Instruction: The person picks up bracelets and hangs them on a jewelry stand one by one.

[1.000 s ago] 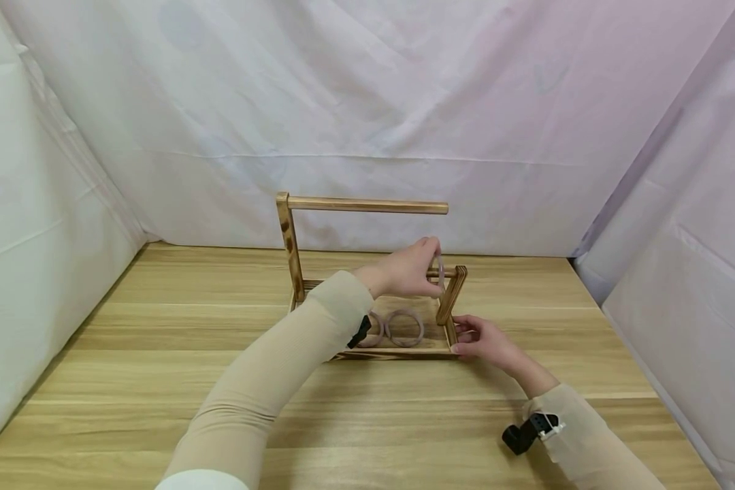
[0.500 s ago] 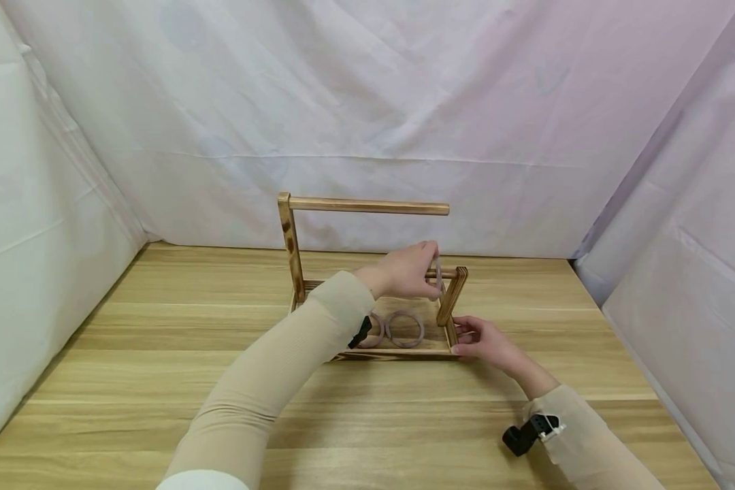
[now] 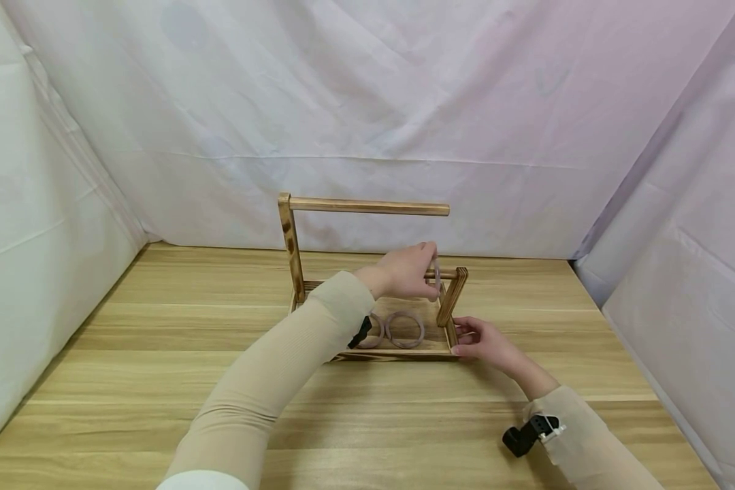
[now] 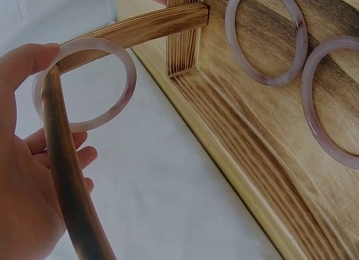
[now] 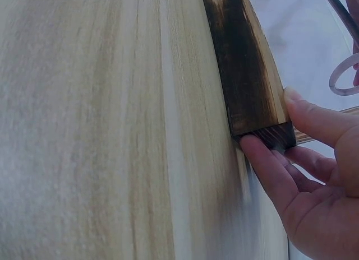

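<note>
My left hand (image 3: 407, 271) pinches a pale lilac bangle (image 4: 130, 80) between thumb and fingers. It is held upright at the lower rod (image 4: 70, 176) of a wooden jewelry stand (image 3: 398, 354), close to the short post (image 3: 452, 297); the rod seems to pass through it. Two more bangles lie flat in the stand's tray: one (image 3: 423, 330) in plain sight, the other (image 3: 380, 333) partly behind the left wrist. My right hand (image 5: 314, 176) grips the tray's near right corner, thumb on the rim and fingers against the end.
A longer upper rod (image 3: 367, 206) juts right from the tall left post (image 3: 291, 248), above the left hand, its right end free. The stand sits on a wood-grain table (image 3: 367, 422). White cloth (image 3: 367, 122) hangs behind and at both sides.
My left hand and its bangle have shifted slightly left and down along the lower rod, away from the short post. My right hand has stayed at the tray corner.
</note>
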A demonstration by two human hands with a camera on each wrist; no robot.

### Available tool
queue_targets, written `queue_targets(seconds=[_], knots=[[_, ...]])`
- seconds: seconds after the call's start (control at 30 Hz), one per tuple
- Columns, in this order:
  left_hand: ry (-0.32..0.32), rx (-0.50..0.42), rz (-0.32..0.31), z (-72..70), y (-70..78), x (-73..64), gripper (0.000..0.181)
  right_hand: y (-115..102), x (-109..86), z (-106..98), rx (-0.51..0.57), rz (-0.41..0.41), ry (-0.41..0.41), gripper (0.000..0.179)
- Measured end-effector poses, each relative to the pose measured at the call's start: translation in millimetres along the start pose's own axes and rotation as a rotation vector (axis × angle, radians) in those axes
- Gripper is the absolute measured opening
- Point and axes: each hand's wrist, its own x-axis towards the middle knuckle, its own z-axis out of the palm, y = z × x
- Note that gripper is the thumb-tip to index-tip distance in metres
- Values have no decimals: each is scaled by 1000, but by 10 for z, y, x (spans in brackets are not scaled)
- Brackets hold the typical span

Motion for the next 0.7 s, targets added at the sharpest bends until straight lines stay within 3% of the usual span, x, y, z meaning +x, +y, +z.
queue_targets(seconds=[0.2,0.43,0.7], knots=[[9,16,-13,-3,0,7,49,-2,8,-3,-1,-3,-1,66],[29,89,-30,-18,-15,-3,82,-22,6,-6,0,-1,-5,65],[75,63,-64,-77,-100,-64,93,2,17,-12,17,-3,-4,65]])
